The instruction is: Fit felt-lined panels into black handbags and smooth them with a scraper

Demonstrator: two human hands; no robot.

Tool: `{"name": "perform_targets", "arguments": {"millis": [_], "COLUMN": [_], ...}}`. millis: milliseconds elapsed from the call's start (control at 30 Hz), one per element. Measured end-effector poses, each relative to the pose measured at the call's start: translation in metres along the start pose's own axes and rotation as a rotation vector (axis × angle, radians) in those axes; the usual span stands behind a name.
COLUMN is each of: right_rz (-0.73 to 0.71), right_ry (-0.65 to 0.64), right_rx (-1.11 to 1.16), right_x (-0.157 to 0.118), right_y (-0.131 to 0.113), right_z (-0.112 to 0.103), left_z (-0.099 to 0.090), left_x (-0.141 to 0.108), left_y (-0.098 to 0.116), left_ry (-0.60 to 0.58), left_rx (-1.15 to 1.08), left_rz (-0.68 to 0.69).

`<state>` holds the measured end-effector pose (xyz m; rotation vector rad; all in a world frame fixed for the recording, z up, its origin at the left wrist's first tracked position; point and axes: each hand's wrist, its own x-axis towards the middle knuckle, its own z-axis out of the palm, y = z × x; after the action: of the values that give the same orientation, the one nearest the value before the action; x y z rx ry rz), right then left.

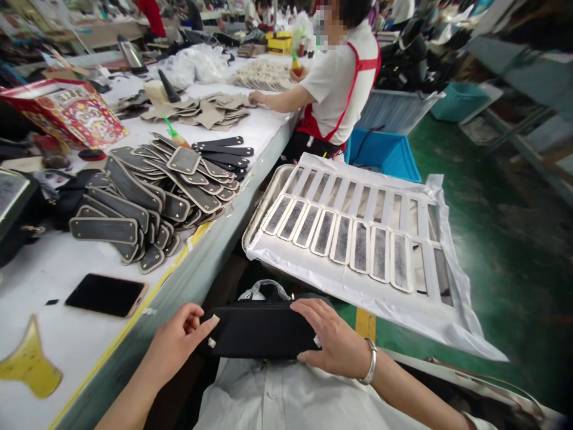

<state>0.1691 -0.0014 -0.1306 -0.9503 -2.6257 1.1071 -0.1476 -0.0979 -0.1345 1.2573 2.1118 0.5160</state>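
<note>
Across my lap lies a long black rectangular panel [257, 329] with small white bits near its ends. My right hand [329, 337] grips its right end, thumb at the lower edge and fingers over the top. At the left end is my left hand [181, 334], fingers curled and thumb laid over the panel; the contact of its fingertips is partly hidden. Just behind the panel shows a loop-shaped handle [271, 285] that looks wrapped in clear plastic.
On the table at left are a pile of grey, pale-edged strips [165, 191], a phone [106, 295] and a yellow piece [31, 364]. To the right, a white-covered tray [290, 254] carries rows of strips. A co-worker [340, 89] sits beyond, near a blue bin [385, 155].
</note>
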Motion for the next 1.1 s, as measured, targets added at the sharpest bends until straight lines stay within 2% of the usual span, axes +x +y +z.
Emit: {"name": "perform_targets", "arguments": {"millis": [67,167,233,367,433,533,667,733,833,967,1100], "right_rz": [0.003,-0.008,-0.02,-0.028,-0.025,-0.031,-0.039,-0.034,-0.017,-0.013,-0.018], "right_ry": [-0.003,0.003,0.013,0.024,0.028,0.032,0.028,0.027,0.031,0.02,0.025], "right_rx": [-0.011,-0.029,-0.039,-0.039,-0.039,-0.043,-0.038,-0.043,-0.052,-0.063,-0.115], "right_x": [0.001,0.002,0.002,0.002,0.002,0.002,0.001,0.001,0.0,0.002,0.002], "right_y": [0.0,0.002,0.004,0.004,0.004,0.004,0.006,0.007,0.007,0.006,0.006], "right_z": [0.0,0.003,0.004,0.005,0.006,0.006,0.007,0.008,0.008,0.008,0.01], "left_z": [-0.003,-0.004,-0.004,0.001,0.005,0.004,-0.009,-0.015,-0.019,-0.012,-0.001], "left_x": [-0.006,-0.014,-0.016,-0.018,-0.022,-0.033,-0.039,-0.034,-0.023,-0.014,-0.014], "left_y": [-0.004,0.004,0.008,0.011,0.016,0.036,0.068,0.075,0.062,0.018,-0.009], "left_ry": [-0.166,-0.268,-0.276,-0.207,-0.206,-0.248,-0.263,-0.3,-0.302,-0.225,-0.242], "left_rx": [-0.146,-0.435,-0.606,-0.891,-0.971,-0.873,-0.622,-0.523,-0.433,-0.386,-0.404], "left_rz": [-0.065,-0.131,-0.14,-0.201,-0.196,-0.071,0.162,0.183,0.027,-0.209,-0.27]}}
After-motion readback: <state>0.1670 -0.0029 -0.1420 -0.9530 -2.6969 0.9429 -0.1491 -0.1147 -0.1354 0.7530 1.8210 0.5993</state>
